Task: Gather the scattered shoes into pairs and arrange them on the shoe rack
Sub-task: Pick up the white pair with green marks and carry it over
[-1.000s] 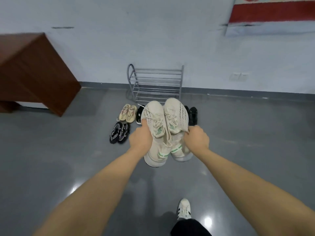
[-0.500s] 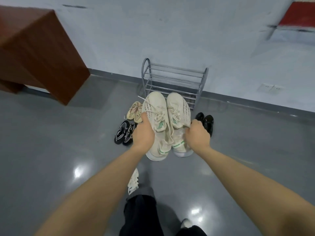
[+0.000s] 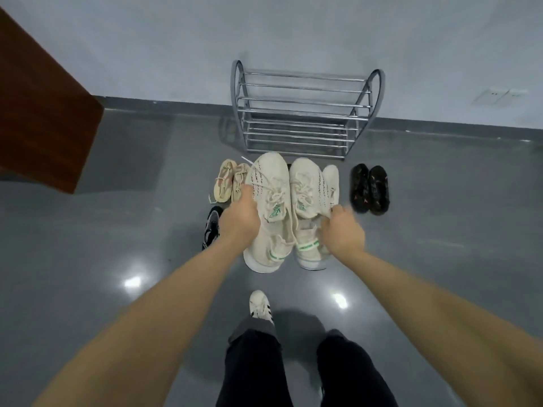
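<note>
At the far left a brown wooden cabinet (image 3: 44,113) stands well apart from the work, so it takes no room from the arms. Nearer the middle, a tan pair of sandals (image 3: 230,182) lies on the grey floor (image 3: 117,230) just beside the left hand (image 3: 239,220), with a black-and-grey shoe (image 3: 212,227) below them, partly hidden by that wrist. The left hand is curled around the side of the left cream sneaker (image 3: 269,207), and the right hand (image 3: 340,230) is clamped on the outer edge of the right cream sneaker (image 3: 308,198); the two are carried side by side, toes forward, above the floor in front of the metal shoe rack (image 3: 302,113). The step in hand looks like bringing this pair to the rack, whose bars show nothing on them. To do it well, I would keep the toes level and together, lift them clear of the front bar, and set both soles across two bars so neither heel drops through the gap; the loose laces could snag on a rail. A pale shoe (image 3: 331,179) peeks out just behind the right sneaker, and a black pair (image 3: 369,189) sits to the right, near the rack's foot. Stepping straight ahead risks treading on these, so the open floor lies on either side of the cluster.
</note>
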A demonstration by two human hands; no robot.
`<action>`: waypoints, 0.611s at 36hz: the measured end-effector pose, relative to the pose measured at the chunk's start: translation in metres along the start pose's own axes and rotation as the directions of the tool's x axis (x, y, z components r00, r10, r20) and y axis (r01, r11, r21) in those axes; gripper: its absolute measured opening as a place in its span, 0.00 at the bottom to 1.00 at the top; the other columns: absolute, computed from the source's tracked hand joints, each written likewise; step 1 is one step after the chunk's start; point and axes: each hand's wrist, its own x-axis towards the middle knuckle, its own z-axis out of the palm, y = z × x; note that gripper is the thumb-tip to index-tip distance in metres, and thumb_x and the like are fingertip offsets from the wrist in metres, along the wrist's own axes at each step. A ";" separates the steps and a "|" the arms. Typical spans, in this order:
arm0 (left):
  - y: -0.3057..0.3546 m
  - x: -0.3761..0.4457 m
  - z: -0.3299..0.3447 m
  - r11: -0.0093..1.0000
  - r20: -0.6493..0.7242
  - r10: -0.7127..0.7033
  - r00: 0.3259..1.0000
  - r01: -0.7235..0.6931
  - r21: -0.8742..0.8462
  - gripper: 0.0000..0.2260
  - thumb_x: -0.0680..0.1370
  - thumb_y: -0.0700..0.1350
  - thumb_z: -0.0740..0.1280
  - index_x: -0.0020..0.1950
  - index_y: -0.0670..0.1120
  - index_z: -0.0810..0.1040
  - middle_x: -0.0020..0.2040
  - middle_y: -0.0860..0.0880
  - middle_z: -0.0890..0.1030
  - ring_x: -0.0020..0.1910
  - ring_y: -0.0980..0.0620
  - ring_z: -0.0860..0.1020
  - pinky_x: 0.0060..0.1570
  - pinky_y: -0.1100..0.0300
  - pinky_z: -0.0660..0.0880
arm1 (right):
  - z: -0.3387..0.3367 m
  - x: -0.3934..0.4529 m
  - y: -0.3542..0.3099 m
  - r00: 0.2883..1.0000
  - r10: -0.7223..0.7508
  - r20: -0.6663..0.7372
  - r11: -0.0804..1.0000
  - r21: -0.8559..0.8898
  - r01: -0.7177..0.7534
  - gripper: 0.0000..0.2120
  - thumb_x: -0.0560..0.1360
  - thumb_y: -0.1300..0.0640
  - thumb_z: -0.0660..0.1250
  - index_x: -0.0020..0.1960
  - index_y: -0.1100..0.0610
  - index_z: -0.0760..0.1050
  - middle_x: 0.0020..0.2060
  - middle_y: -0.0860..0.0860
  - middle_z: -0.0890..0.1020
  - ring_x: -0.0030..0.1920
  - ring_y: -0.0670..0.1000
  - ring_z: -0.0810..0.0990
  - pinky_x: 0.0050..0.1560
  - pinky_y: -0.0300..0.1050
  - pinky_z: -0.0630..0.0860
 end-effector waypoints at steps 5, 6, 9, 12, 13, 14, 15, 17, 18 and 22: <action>-0.027 0.054 0.035 0.999 0.066 -0.022 0.998 0.025 -0.042 0.14 0.82 0.43 0.52 0.67 0.46 0.62 0.46 0.39 0.79 0.46 0.39 0.76 0.45 0.50 0.71 | 0.036 0.055 0.000 0.994 0.082 0.075 0.996 0.036 -0.084 0.13 0.77 0.59 0.59 0.59 0.64 0.70 0.56 0.60 0.76 0.55 0.62 0.76 0.50 0.50 0.71; -0.032 0.063 0.044 0.997 0.081 -0.041 0.996 0.046 -0.057 0.14 0.82 0.44 0.51 0.67 0.47 0.61 0.46 0.40 0.79 0.45 0.39 0.76 0.45 0.49 0.72 | 0.043 0.066 0.003 0.991 0.102 0.092 0.994 0.032 -0.105 0.14 0.76 0.59 0.59 0.59 0.65 0.70 0.55 0.61 0.76 0.55 0.62 0.76 0.51 0.51 0.73; -0.043 0.090 0.074 0.997 0.100 -0.040 0.994 0.047 -0.062 0.14 0.83 0.45 0.52 0.69 0.49 0.62 0.47 0.40 0.79 0.43 0.41 0.76 0.42 0.52 0.69 | 0.064 0.095 0.010 0.984 0.126 0.126 0.991 0.017 -0.129 0.13 0.77 0.59 0.59 0.58 0.66 0.69 0.55 0.61 0.76 0.55 0.62 0.76 0.51 0.51 0.73; -0.055 0.127 0.118 0.996 0.107 -0.056 0.993 0.062 -0.059 0.15 0.83 0.44 0.53 0.70 0.49 0.62 0.48 0.40 0.80 0.45 0.40 0.77 0.40 0.52 0.70 | 0.099 0.136 0.025 0.975 0.159 0.155 0.987 0.013 -0.163 0.13 0.76 0.59 0.60 0.57 0.66 0.69 0.55 0.62 0.76 0.55 0.62 0.76 0.52 0.52 0.73; -0.060 0.138 0.133 0.995 0.111 -0.064 0.992 0.071 -0.063 0.16 0.83 0.45 0.54 0.70 0.49 0.62 0.48 0.40 0.80 0.45 0.39 0.78 0.41 0.52 0.70 | 0.112 0.149 0.030 0.972 0.165 0.167 0.985 0.022 -0.171 0.13 0.76 0.60 0.60 0.57 0.66 0.69 0.55 0.62 0.76 0.55 0.62 0.76 0.51 0.52 0.74; -0.065 0.149 0.148 0.994 0.112 -0.070 0.991 0.078 -0.071 0.16 0.82 0.45 0.54 0.71 0.49 0.62 0.49 0.40 0.80 0.46 0.39 0.78 0.41 0.52 0.71 | 0.126 0.161 0.036 0.969 0.177 0.175 0.982 0.032 -0.185 0.13 0.76 0.60 0.60 0.57 0.66 0.70 0.55 0.62 0.76 0.54 0.62 0.76 0.51 0.52 0.74; -0.070 0.159 0.164 0.994 0.116 -0.065 0.991 0.075 -0.081 0.16 0.82 0.45 0.55 0.71 0.49 0.62 0.48 0.40 0.80 0.46 0.39 0.78 0.42 0.52 0.71 | 0.140 0.173 0.042 0.965 0.187 0.187 0.979 0.041 -0.197 0.13 0.77 0.60 0.60 0.57 0.67 0.70 0.54 0.62 0.77 0.54 0.62 0.76 0.50 0.51 0.74; -0.081 0.179 0.197 0.992 0.133 -0.071 0.989 0.084 -0.098 0.17 0.82 0.45 0.56 0.71 0.48 0.62 0.46 0.39 0.80 0.45 0.38 0.78 0.41 0.51 0.72 | 0.174 0.198 0.055 0.955 0.205 0.216 0.975 0.045 -0.220 0.14 0.77 0.59 0.60 0.58 0.67 0.70 0.55 0.62 0.77 0.54 0.62 0.76 0.49 0.50 0.73; -0.088 0.188 0.213 0.991 0.145 -0.075 0.987 0.090 -0.100 0.17 0.82 0.44 0.57 0.71 0.48 0.61 0.46 0.39 0.80 0.44 0.38 0.78 0.41 0.51 0.72 | 0.190 0.209 0.062 0.951 0.214 0.223 0.972 0.052 -0.231 0.14 0.77 0.59 0.59 0.59 0.67 0.69 0.55 0.62 0.76 0.54 0.62 0.76 0.48 0.50 0.73; -0.114 0.220 0.275 0.994 0.158 -0.095 0.983 0.104 -0.047 0.19 0.82 0.44 0.56 0.72 0.48 0.59 0.49 0.38 0.79 0.48 0.38 0.77 0.43 0.51 0.70 | 0.251 0.247 0.089 0.951 0.218 0.218 0.968 0.075 -0.239 0.13 0.77 0.59 0.59 0.59 0.66 0.68 0.55 0.62 0.76 0.54 0.63 0.76 0.50 0.54 0.74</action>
